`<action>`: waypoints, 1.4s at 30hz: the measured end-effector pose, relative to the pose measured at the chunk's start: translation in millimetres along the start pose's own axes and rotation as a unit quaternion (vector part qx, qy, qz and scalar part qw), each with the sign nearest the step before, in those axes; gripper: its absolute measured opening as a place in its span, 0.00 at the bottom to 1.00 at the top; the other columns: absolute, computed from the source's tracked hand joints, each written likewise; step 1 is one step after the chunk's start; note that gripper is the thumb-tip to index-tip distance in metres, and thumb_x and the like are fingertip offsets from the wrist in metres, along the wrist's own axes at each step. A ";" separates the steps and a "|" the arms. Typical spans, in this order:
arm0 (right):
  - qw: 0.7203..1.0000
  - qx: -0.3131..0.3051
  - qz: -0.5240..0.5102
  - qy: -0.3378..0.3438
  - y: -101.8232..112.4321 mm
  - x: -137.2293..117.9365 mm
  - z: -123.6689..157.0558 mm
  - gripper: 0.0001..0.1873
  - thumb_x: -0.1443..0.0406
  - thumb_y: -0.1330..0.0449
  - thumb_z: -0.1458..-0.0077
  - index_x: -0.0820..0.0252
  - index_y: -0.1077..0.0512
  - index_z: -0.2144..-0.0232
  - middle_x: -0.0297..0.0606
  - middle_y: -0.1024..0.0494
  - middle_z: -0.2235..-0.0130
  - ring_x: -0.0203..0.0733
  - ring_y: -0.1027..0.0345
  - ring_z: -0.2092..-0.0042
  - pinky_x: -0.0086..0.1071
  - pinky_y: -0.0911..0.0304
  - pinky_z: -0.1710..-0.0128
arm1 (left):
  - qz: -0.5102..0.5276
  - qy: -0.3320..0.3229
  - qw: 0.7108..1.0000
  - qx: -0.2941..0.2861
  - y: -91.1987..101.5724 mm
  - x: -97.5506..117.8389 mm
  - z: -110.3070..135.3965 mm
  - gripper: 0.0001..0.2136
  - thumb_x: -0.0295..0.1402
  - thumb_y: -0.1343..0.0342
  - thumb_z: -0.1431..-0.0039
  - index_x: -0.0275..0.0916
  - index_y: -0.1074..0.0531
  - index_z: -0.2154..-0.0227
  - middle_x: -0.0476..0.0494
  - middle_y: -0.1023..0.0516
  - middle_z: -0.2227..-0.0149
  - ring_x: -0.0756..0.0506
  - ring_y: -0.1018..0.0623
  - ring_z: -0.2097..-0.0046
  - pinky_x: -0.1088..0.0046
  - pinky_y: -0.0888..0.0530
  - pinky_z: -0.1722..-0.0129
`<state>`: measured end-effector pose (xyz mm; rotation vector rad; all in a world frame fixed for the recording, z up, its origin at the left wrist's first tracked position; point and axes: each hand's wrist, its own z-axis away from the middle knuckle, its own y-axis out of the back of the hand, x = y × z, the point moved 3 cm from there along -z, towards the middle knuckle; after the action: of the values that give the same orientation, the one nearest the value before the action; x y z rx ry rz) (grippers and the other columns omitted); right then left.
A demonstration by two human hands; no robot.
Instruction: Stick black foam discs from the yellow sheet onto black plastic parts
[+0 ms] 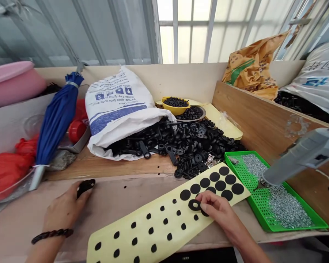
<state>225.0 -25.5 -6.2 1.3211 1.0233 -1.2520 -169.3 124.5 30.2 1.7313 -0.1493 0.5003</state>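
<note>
My left hand (63, 210) rests at the left of the work surface, its fingers closed round a black plastic part (86, 185) with a rounded end. What lies under the palm is hidden. My right hand (220, 212) pinches a black ring-shaped sticker (193, 205) between thumb and forefinger, over a pale yellow backing sheet (142, 252). Several round black stickers (220, 185) sit at the sheet's right end. Small black dots dot the rest of it. Another dark disc shows partly beneath my right fingers.
A heap of black plastic parts (164, 140) spills from a white sack (117, 106). To the right, a green tray (259, 215) holds small metal pieces, with a grey power screwdriver (296, 160) above it. A blue umbrella (59, 120) leans at left. A yellow bowl (175, 108) stands behind.
</note>
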 end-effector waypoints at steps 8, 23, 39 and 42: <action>0.990 0.032 -0.128 -0.051 5.7 -1.1 8.6 0.13 0.58 0.37 0.55 0.59 0.34 0.80 0.42 0.25 0.62 0.48 0.34 0.58 0.36 0.40 0.61 | 0.430 -0.072 0.815 -0.382 -33.7 133.8 105.2 0.27 0.42 0.41 0.53 0.34 0.33 0.50 0.40 0.24 0.61 0.50 0.30 0.71 0.77 0.33 0.74; 0.993 -0.059 -0.080 -0.058 -11.7 -6.1 6.6 0.14 0.57 0.40 0.52 0.58 0.35 0.80 0.42 0.28 0.61 0.47 0.37 0.58 0.34 0.40 0.61 | 0.387 -0.110 0.739 -0.541 -61.5 168.8 148.7 0.24 0.31 0.51 0.52 0.31 0.31 0.50 0.48 0.30 0.74 0.52 0.35 0.75 0.78 0.39 0.76; 0.997 -0.059 -0.031 -0.035 -14.2 -4.6 2.4 0.12 0.59 0.39 0.53 0.59 0.33 0.81 0.39 0.29 0.64 0.45 0.35 0.62 0.33 0.38 0.64 | 0.373 -0.100 0.743 -0.547 -64.0 166.7 150.2 0.23 0.33 0.52 0.49 0.32 0.30 0.50 0.50 0.33 0.77 0.51 0.34 0.75 0.77 0.38 0.73; 0.997 -0.061 -0.027 -0.033 -14.5 -3.8 2.8 0.12 0.59 0.39 0.53 0.59 0.33 0.81 0.39 0.29 0.64 0.45 0.35 0.61 0.33 0.38 0.63 | 0.380 -0.108 0.738 -0.547 -67.1 165.6 150.3 0.21 0.33 0.52 0.49 0.34 0.29 0.51 0.49 0.32 0.74 0.52 0.34 0.75 0.77 0.38 0.74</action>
<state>209.9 -26.1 -4.0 1.1580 1.0772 -1.2462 41.0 24.1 15.9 0.4674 -1.1236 0.6036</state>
